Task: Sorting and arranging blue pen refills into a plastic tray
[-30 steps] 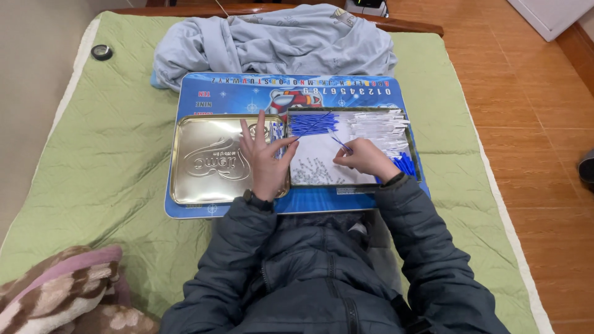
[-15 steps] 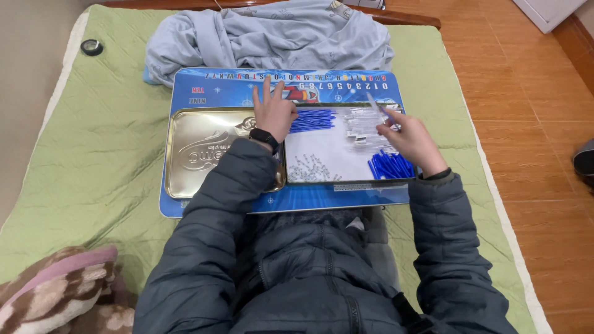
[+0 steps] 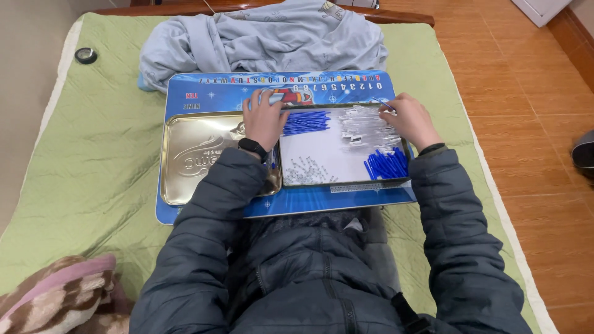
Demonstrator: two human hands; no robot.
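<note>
While right hand fingers pinch a blue stick, left hand fingers spread beside blue sticks

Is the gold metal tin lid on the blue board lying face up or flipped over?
Flipped over: the gold metal tin lid lies hollow side up, raised rim all round, embossed lettering mirrored.

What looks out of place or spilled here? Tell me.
Nothing looks spilled. The blue sticks, clear pieces and small metal bits lie in separate heaps inside the tray. Only the crumpled grey garment looks untidy.
</note>
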